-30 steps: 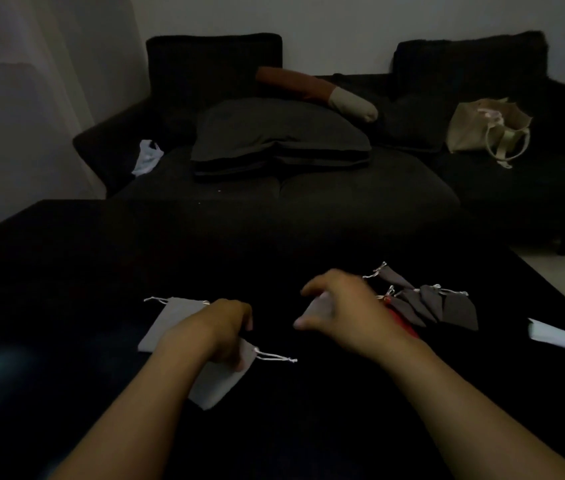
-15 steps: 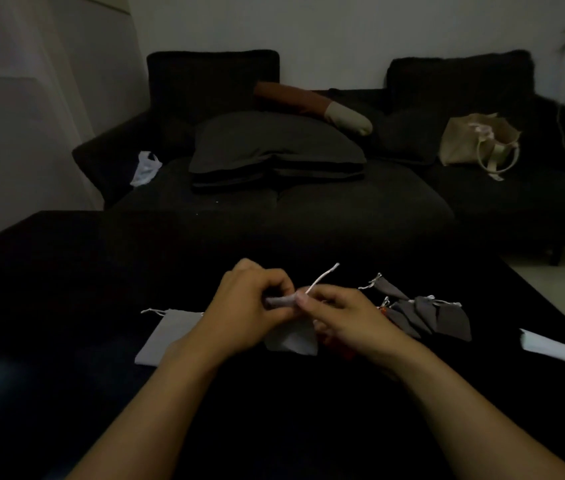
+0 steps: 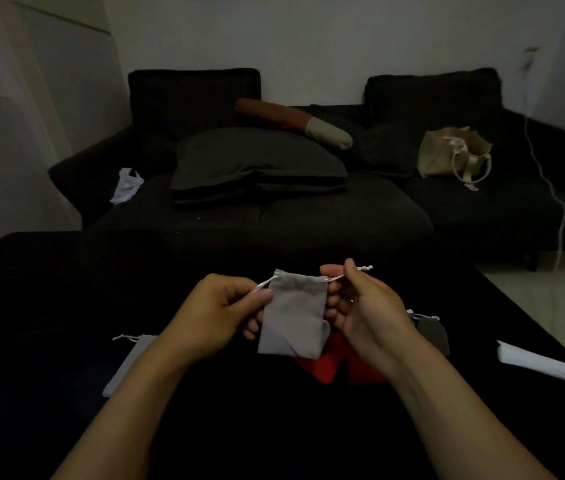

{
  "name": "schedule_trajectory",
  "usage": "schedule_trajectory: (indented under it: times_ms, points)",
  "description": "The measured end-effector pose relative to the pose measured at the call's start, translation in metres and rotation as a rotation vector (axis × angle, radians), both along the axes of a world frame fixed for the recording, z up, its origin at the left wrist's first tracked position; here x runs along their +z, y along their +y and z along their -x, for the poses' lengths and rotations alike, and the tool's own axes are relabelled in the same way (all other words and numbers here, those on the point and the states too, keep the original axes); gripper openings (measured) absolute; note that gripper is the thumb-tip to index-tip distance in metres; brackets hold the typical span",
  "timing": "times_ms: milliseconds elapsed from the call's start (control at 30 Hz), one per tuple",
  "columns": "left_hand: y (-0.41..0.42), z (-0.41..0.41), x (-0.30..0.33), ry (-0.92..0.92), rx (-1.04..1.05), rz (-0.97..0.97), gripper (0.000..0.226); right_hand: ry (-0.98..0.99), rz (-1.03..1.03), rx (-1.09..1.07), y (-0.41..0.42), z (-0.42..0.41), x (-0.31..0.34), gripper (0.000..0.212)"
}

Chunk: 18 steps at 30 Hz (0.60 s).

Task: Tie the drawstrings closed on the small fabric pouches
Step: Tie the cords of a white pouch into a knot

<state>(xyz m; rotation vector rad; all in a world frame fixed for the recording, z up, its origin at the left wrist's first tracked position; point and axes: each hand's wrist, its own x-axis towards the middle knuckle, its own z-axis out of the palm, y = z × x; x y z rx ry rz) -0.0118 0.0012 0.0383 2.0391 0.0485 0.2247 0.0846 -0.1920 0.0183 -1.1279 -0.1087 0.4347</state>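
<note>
— So where's the pouch (image 3: 293,320)?

— Hanging upright between the 2 hands, mouth on top. Left hand (image 3: 220,315) pinches 1 drawstring end, right hand (image 3: 360,306) pinches the other (neither nearer); I'd pull straight outward.

Dark table (image 3: 49,306) surface lies open on the far left and beyond both hands. Obstacles nearby: a grey pouch (image 3: 128,365) lying by the left forearm, red pouches (image 3: 326,365) under the held pouch, another grey pouch (image 3: 430,330) and white paper (image 3: 544,365) at right.
</note>
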Motion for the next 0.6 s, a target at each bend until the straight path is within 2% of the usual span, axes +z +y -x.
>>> schedule_trajectory:
  times_ms: [133, 233, 267, 300, 367, 400, 433, 500, 600]
  points:
    - [-0.007, -0.003, 0.0, -0.066, -0.039, 0.102, 0.033, -0.005, -0.005, -0.024, -0.001, -0.003, 0.001, 0.044]
    - [-0.013, -0.009, -0.002, -0.155, 0.083, 0.223, 0.045, 0.071, -0.062, -0.07, 0.0, -0.003, 0.002, 0.04]
    - [-0.015, -0.012, -0.002, -0.164, 0.125, 0.364, 0.049, 0.107, -0.089, -0.079, 0.0, -0.003, 0.002, 0.039]
    - [-0.016, -0.015, -0.001, -0.16, 0.149, 0.601, 0.052, 0.141, -0.127, -0.081, 0.0, -0.002, 0.003, 0.039]
    - [-0.013, -0.02, 0.001, -0.16, 0.147, 1.188, 0.047, 0.204, -0.236, -0.084, -0.002, -0.002, 0.006, 0.042]
    - [-0.01, -0.02, 0.001, -0.168, 0.164, 1.383, 0.039, 0.22, -0.287, -0.089, -0.004, -0.002, 0.007, 0.043]
    - [-0.008, -0.02, 0.0, -0.165, 0.192, 1.478, 0.033, 0.221, -0.325, -0.093, -0.005, -0.002, 0.008, 0.044]
    - [-0.009, -0.021, -0.005, -0.145, 0.208, 1.499, 0.031, 0.193, -0.357, -0.078, -0.007, -0.001, 0.008, 0.044]
    - [-0.013, -0.026, -0.01, -0.176, 0.2, 1.395, 0.044, 0.152, -0.349, -0.016, -0.005, 0.001, 0.009, 0.039]
